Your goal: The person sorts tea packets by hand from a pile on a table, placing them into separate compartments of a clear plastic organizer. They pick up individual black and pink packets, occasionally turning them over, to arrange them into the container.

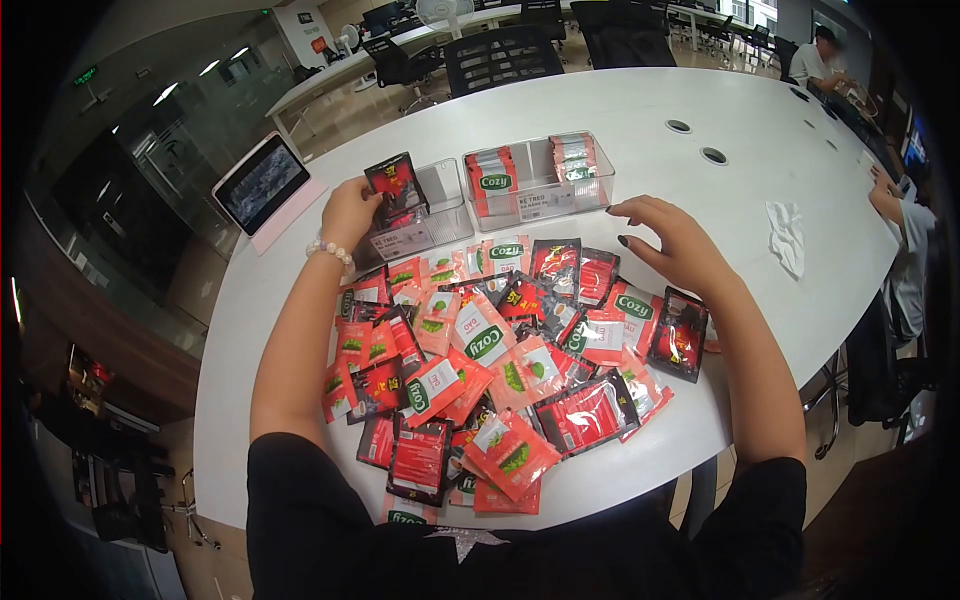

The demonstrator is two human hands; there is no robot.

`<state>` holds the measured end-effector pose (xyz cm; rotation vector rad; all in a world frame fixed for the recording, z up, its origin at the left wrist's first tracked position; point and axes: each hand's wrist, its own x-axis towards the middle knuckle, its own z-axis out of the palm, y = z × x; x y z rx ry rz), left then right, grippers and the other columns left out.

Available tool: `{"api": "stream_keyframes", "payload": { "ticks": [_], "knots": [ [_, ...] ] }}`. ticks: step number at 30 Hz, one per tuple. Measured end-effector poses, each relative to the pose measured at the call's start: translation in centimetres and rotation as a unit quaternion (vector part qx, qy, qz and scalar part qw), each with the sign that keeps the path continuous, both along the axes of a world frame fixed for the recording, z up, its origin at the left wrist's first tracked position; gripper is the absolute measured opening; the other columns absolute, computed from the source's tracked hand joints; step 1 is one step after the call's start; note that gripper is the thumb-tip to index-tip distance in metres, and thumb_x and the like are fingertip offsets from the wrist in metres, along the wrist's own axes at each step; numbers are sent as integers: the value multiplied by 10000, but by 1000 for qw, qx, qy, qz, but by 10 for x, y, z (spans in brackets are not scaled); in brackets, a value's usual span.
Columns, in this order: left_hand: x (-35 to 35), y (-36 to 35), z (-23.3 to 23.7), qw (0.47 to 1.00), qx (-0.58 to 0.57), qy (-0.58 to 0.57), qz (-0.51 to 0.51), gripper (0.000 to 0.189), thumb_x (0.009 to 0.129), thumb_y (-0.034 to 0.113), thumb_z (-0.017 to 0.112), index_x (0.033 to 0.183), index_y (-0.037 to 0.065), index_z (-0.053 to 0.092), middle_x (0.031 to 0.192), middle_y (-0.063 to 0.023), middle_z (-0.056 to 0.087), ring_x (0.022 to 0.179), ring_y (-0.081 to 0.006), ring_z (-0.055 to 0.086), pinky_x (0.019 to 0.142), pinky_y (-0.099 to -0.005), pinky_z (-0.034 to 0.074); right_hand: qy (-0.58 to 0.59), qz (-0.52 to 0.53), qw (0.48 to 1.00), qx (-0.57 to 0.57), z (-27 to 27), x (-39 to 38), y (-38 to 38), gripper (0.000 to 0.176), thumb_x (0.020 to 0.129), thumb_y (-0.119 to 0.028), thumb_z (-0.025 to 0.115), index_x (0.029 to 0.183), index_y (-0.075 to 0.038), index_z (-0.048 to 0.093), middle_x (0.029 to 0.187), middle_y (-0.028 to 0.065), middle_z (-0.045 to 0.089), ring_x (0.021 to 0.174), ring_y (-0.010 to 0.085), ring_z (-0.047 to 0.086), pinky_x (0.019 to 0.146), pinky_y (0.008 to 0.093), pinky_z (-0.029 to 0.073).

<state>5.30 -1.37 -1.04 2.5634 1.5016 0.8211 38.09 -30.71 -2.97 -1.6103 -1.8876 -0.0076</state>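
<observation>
My left hand (346, 217), with a beaded bracelet at its wrist, grips a black-and-red sachet (396, 176) by its left side. That sachet stands upright at the left part of a clear plastic bin (452, 226), where more black-and-red packets show. Beside it, a second clear bin (593, 192) contains Cozy sachets (492, 181) on its left and a further stack (573, 158) on its right. Empty, with thumb and fingers apart, my right hand (672, 243) hovers near that bin's front right corner. A heap of mixed pink and black-and-red sachets (480, 340) spreads between my arms.
Left of the bins, a tablet (262, 185) stands on the white table (640, 110). A crumpled white tissue (786, 238) lies at the right. Office chairs (503, 58) line the far side. Two other people (818, 62) are seated along the right edge.
</observation>
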Motion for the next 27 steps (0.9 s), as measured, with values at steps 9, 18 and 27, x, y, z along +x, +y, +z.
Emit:
{"api": "stream_keyframes", "payload": {
  "ticks": [9,18,27],
  "knots": [
    [33,-12,-7,960,130,225,107,422,735,248,745,1119,154,597,1335,-100,485,1149,-253,489,886,-450,404,-14,0,1000,12,-2,1,1,351,819,-69,623,1164,-90,565,1115,84,615,985,257,593,881,387,465],
    [43,7,3,829,297,404,-248,508,844,42,537,1295,273,494,1442,-80,392,1317,-239,388,1066,-443,337,-11,13,1000,6,-2,-1,1,353,821,-73,626,1169,-94,570,1120,88,615,995,257,590,887,387,463],
    [59,2,6,801,254,464,-282,486,779,63,599,1220,266,578,1356,-64,460,1252,-220,432,1056,-419,331,-16,10,1000,-9,0,-2,0,379,818,-88,637,1190,-102,565,1165,87,606,1033,259,583,909,386,457]
  ]
}}
